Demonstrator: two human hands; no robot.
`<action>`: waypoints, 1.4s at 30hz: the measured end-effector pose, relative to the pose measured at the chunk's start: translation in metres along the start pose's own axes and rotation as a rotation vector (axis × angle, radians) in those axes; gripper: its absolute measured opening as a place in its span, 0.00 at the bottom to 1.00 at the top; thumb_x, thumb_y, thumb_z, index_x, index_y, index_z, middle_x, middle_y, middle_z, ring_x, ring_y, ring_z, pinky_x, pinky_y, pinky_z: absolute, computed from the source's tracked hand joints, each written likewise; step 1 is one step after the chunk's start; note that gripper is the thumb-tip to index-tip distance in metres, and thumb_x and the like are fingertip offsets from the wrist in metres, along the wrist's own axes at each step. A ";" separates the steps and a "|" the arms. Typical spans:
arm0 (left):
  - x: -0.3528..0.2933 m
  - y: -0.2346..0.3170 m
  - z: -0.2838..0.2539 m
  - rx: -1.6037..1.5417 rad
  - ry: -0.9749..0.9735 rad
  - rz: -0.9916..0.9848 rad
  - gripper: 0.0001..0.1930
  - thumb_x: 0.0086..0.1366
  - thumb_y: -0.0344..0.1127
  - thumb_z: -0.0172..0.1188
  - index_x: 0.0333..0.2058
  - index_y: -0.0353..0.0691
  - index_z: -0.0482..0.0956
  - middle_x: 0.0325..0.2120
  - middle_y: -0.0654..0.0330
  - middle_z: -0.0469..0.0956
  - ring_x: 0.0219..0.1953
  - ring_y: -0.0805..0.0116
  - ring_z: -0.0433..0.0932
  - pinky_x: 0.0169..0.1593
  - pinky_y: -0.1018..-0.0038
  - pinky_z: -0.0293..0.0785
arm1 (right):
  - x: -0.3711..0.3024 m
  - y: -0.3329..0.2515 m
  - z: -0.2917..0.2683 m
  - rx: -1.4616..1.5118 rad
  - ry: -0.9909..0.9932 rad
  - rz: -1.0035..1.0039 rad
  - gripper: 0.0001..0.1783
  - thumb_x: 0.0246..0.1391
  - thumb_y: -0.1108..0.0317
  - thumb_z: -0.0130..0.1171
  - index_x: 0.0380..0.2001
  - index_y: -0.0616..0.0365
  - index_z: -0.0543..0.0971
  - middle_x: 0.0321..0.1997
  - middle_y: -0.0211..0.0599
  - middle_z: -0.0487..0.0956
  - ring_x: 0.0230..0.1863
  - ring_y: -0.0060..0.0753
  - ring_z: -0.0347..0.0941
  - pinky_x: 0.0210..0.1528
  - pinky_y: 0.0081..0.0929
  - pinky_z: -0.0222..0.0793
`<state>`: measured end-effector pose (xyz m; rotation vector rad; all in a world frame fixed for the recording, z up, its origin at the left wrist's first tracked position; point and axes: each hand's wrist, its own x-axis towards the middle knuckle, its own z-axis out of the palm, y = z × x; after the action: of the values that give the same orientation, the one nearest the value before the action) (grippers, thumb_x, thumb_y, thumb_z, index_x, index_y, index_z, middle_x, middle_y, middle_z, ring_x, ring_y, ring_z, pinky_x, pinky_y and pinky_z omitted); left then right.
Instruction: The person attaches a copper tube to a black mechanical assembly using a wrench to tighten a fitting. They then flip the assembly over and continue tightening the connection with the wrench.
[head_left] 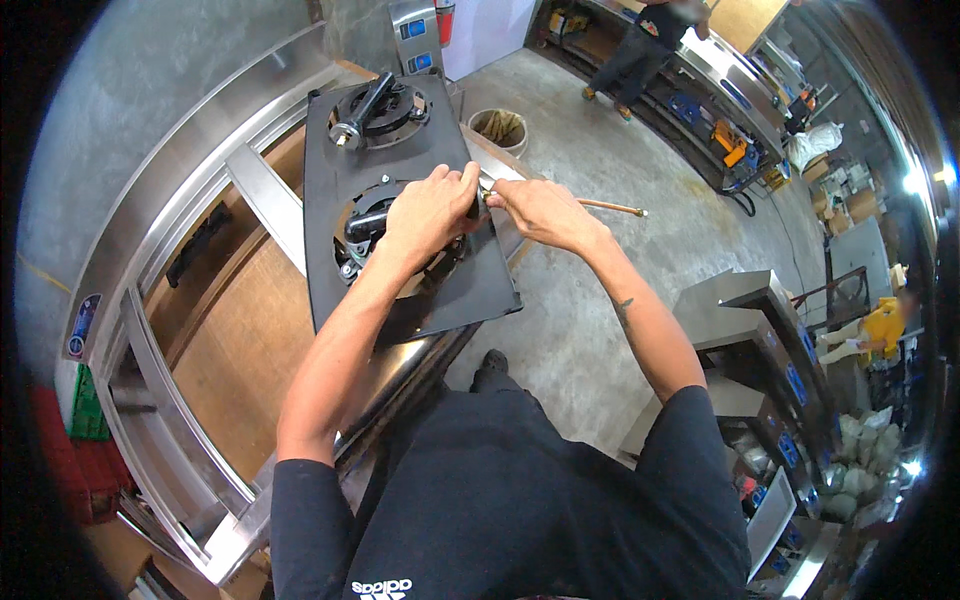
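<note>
Black shirt (pixel 520 500) lowest in frame; both forearms reach up to a black panel (pixel 400 290) lying on a steel frame (pixel 200 200). Left hand (pixel 430 205) curled over the panel's near burner (pixel 365 225), right hand (pixel 535 205) pinched shut on a copper tube (pixel 610 207) at the panel's right edge, tube sticking out right over the floor. Second burner (pixel 380 110) farther up; bucket (pixel 498 127) beyond.

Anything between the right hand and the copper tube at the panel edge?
Nothing visible. The right hand already grips the near end of the copper tube, which juts out over the floor; the left hand rests beside it on the black panel.
</note>
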<state>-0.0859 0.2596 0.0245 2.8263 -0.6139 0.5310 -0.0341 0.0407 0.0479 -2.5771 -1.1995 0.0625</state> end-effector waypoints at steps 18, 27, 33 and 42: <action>0.006 0.005 0.010 -0.012 0.039 -0.209 0.27 0.56 0.43 0.78 0.41 0.33 0.71 0.26 0.46 0.82 0.36 0.43 0.85 0.34 0.51 0.82 | 0.006 -0.013 0.014 -0.083 0.214 0.132 0.06 0.58 0.76 0.56 0.35 0.64 0.82 0.35 0.59 0.86 0.40 0.63 0.84 0.47 0.55 0.78; 0.006 0.001 0.017 0.036 0.093 -0.144 0.25 0.57 0.42 0.76 0.38 0.31 0.70 0.24 0.44 0.82 0.36 0.43 0.85 0.33 0.52 0.82 | 0.006 -0.020 0.033 -0.134 0.350 0.190 0.05 0.58 0.76 0.56 0.34 0.65 0.80 0.37 0.58 0.86 0.40 0.62 0.85 0.46 0.54 0.79; 0.008 0.002 0.010 0.029 0.008 -0.167 0.27 0.57 0.45 0.78 0.38 0.31 0.70 0.24 0.45 0.82 0.37 0.42 0.85 0.35 0.50 0.83 | -0.001 0.001 0.023 -0.042 0.329 0.021 0.11 0.70 0.66 0.57 0.41 0.64 0.80 0.38 0.56 0.85 0.43 0.64 0.83 0.46 0.55 0.75; 0.006 0.005 0.006 0.017 0.049 -0.145 0.24 0.54 0.40 0.79 0.37 0.30 0.74 0.26 0.46 0.85 0.37 0.46 0.87 0.35 0.55 0.85 | -0.004 -0.003 0.012 -0.035 0.166 0.148 0.11 0.71 0.66 0.56 0.44 0.63 0.81 0.39 0.55 0.85 0.44 0.61 0.83 0.47 0.55 0.76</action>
<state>-0.0811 0.2511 0.0222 2.8363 -0.3932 0.5788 -0.0409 0.0424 0.0369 -2.6378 -0.9585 -0.1387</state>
